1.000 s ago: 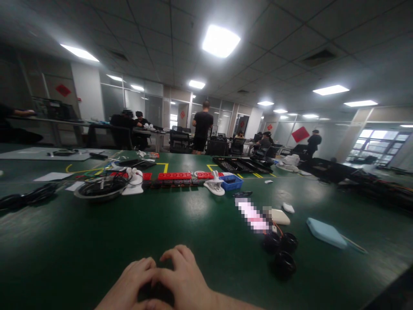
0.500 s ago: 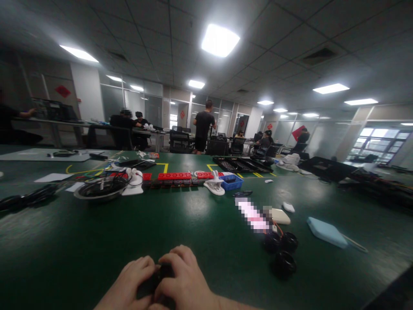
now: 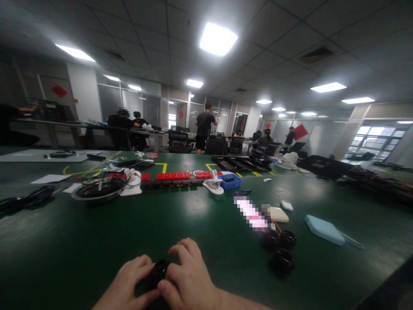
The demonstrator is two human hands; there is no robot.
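Close to the near edge of the green table (image 3: 129,232), my two hands come together around a glossy black rounded piece (image 3: 158,271), mostly hidden by fingers. From its left side my left hand (image 3: 129,282) grips it, thumb below and fingers above. My right hand (image 3: 190,275) is curled over its right side, with the thumb low against it and the forefinger side raised in an arch. Off to the right lie three black round pieces (image 3: 284,261) that look similar, with orange wires by them.
A blurred-out bright phone-like item, a cream block (image 3: 278,214), a white case (image 3: 286,205) and a light-blue case (image 3: 324,229) lie right. Farther back are red strips (image 3: 173,175), a blue basket (image 3: 231,181), a white clip stand (image 3: 213,186) and a cable-filled bowl (image 3: 97,196). People work beyond.
My right hand has shifted slightly right and its fingers have lifted, so more of the black piece shows between my hands. The standing person in the background has raised a forearm.
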